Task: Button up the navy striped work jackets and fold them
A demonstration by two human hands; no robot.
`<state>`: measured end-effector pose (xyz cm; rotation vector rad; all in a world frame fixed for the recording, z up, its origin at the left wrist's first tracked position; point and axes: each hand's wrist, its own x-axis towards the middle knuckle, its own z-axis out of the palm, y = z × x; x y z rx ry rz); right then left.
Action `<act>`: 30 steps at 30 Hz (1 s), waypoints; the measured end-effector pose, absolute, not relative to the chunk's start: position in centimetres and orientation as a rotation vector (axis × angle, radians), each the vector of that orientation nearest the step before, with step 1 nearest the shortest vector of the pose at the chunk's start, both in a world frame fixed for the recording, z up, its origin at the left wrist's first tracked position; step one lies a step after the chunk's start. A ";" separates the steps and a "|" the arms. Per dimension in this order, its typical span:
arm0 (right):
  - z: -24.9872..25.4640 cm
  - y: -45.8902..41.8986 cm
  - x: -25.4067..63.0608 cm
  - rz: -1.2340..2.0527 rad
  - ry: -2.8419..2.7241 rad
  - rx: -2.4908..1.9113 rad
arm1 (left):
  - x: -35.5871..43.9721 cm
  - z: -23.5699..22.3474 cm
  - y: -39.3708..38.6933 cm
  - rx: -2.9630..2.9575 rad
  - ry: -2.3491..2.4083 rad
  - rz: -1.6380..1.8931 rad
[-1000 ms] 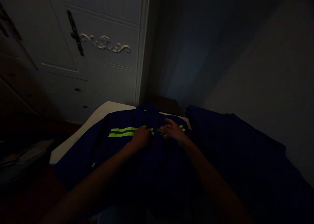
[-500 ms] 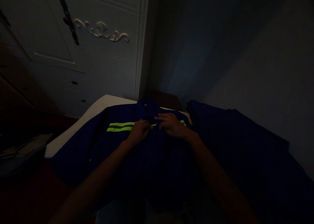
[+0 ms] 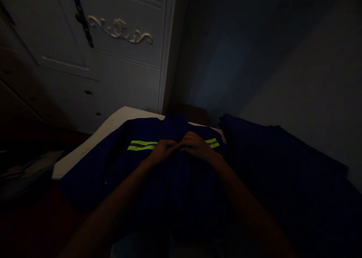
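Note:
A dark blue work jacket (image 3: 147, 186) with a collar and a yellow-green reflective stripe across the chest lies spread out, front up. At its front opening, level with the stripe, my left hand (image 3: 164, 151) pinches the fabric. My right hand (image 3: 195, 144) meets it there, fingers closed on the same front edge, the fingertips of both hands touching or nearly so. Whatever small part sits between the fingertips is hidden, and the picture is very dark.
Under the jacket is a pale tabletop (image 3: 113, 122). Dark blue folded cloth (image 3: 283, 164) is piled on the right. Behind stands a white cabinet (image 3: 127, 69) with carved trim and a black handle. Dim items (image 3: 28, 171) lie at the far left above a red floor.
My right hand has come in to the left and its fingers have closed at the jacket front beside my left hand. The view has shifted slightly.

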<state>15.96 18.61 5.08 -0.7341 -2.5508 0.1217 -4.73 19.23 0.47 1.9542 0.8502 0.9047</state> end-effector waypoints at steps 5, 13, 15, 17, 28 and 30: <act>3.6 17.9 15.7 -0.067 -2.399 -0.723 | -4.6 0.6 19.2 1.938 0.779 0.904; 2.4 17.0 15.9 -0.235 -2.257 -0.664 | -5.1 1.8 18.6 1.784 0.710 0.838; 2.3 16.9 15.9 -0.169 -2.254 -0.727 | -5.2 2.3 18.3 1.811 0.706 0.846; 2.1 17.0 15.9 -0.072 -2.262 -0.818 | -5.2 2.6 18.0 1.834 0.717 0.837; 1.4 17.5 15.8 0.130 -2.241 -0.823 | -5.0 1.6 18.5 2.011 0.726 0.852; 1.5 17.4 16.0 0.235 -2.230 -0.826 | -5.0 1.5 18.5 2.000 0.724 0.847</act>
